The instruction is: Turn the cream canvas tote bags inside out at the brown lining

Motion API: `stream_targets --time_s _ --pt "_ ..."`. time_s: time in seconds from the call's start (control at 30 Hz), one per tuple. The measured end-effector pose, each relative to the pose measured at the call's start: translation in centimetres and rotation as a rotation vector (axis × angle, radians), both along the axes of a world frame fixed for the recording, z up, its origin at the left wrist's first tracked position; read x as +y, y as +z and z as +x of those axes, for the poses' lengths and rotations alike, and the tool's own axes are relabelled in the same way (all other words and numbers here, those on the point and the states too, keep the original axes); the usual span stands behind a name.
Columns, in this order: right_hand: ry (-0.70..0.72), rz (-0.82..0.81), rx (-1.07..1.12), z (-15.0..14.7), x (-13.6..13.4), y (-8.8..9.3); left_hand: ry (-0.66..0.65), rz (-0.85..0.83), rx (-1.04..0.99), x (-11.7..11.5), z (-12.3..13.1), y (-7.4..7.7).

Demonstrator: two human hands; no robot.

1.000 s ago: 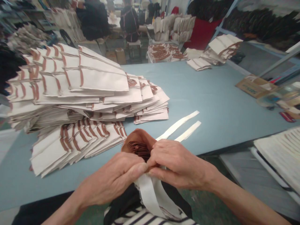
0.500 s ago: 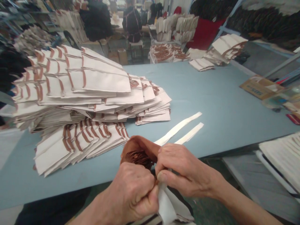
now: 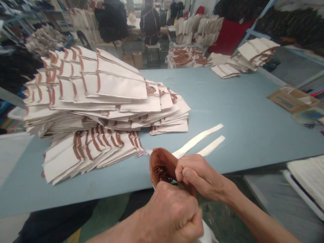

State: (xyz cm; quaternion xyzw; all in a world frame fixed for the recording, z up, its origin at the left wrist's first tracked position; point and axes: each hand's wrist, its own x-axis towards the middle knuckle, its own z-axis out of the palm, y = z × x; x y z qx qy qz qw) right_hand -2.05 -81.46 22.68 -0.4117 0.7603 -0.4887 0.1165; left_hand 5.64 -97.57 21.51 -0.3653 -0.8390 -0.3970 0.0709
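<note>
A brown and white cloth piece is held at the table's near edge, its brown side curving open like a cuff with bunched brown folds inside. My right hand is closed on the brown edge, thumb pressed against the fingers. Lower and nearer to me, my left hand makes a tight fist against the same piece; its grip is mostly hidden behind the knuckles. White cloth shows below the left fist. Two pale strips lie on the table just beyond my hands.
Large stacks of white cloth pieces with brown edging cover the left of the blue table. More folded pieces lie at the far right corner, near a cardboard box. A person sits in the background.
My left fist has moved right and turned over, now covering most of the white strip that hung between my hands. The brown opening has shifted right and narrowed. The view has swung slightly left.
</note>
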Motion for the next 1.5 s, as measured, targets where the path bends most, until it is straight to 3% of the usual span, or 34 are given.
stream_targets --time_s 0.1,0.3,0.5,0.7,0.77,0.87,1.0,1.1,1.23,1.33,1.4,1.5 --pt "-0.023 0.052 -0.112 -0.4 -0.2 0.4 -0.017 -0.010 -0.018 0.6 0.2 -0.1" --pt "-0.016 0.434 -0.262 -2.1 -2.0 0.8 -0.123 -0.126 -0.036 2.1 0.6 -0.9" --pt "0.117 0.681 -0.047 -3.1 -5.7 -1.0 -0.278 -0.242 0.034 3.9 0.4 -1.5" --pt "0.080 0.668 0.001 -2.2 -8.3 -4.2 -0.285 -0.321 0.124 6.4 0.7 -1.8" --pt "0.110 0.626 -0.032 -2.7 -8.0 -4.0 -0.239 -0.338 0.118 7.0 0.6 -1.9" --pt "0.140 0.554 -0.113 -3.5 -6.3 -2.1 -0.152 -0.252 0.196 7.0 0.2 -1.6" --pt "0.110 0.496 -0.209 -3.6 -3.0 0.7 -0.132 0.018 0.330 4.5 0.1 -0.4" --pt "0.043 0.459 -0.277 -2.8 -1.4 1.4 0.000 0.230 0.247 1.4 0.2 0.4" --pt "0.047 0.394 -0.315 -1.2 -1.4 1.7 0.244 0.315 0.141 -2.4 0.4 0.5" --pt "0.014 0.339 -0.201 -0.2 -2.0 1.1 0.437 0.254 0.129 -5.3 0.5 -0.4" --pt "0.035 0.293 -0.074 0.2 -2.5 -0.2 0.554 0.099 -0.045 -7.5 0.5 -1.5" --pt "0.045 0.204 0.141 0.0 -3.6 -2.7 0.585 0.020 -0.582 -10.5 1.0 -3.0"
